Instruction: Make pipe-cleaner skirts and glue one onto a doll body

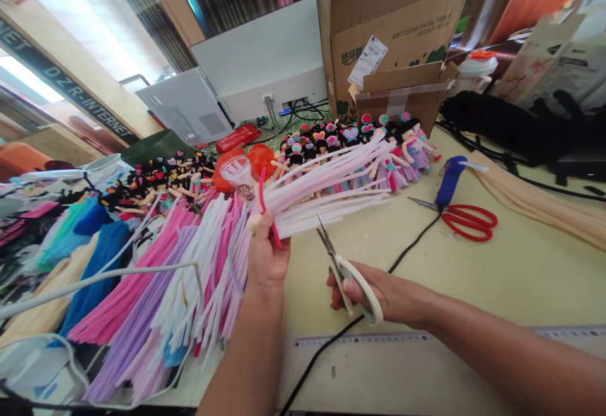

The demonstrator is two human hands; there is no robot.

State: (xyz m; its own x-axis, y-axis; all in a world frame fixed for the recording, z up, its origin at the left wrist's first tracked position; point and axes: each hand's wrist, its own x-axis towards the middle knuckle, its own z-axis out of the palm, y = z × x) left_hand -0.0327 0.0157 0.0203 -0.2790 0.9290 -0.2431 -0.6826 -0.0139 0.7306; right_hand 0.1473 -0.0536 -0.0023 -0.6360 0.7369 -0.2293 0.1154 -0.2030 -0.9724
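My left hand (pixel 269 253) is closed around one end of a bundle of pale pink and white fuzzy stems (pixel 326 179), which fan out to the right over the table. A bright pink stem (pixel 262 198) crosses the bundle at my fingers. To the right, my right hand (pixel 360 290) grips white-handled scissors (pixel 362 286). Their blades are slightly apart and point up toward the lower edge of the bundle, though contact cannot be made out.
Small dolls (pixel 326 144) stand behind the bundle. Coloured stems (pixel 156 277) lie at the left. Red-handled scissors (pixel 468 221), a blue tool (pixel 451 179) with a black cord, a cardboard box (pixel 392 31) and a measuring strip (pixel 407 336) are also in view.
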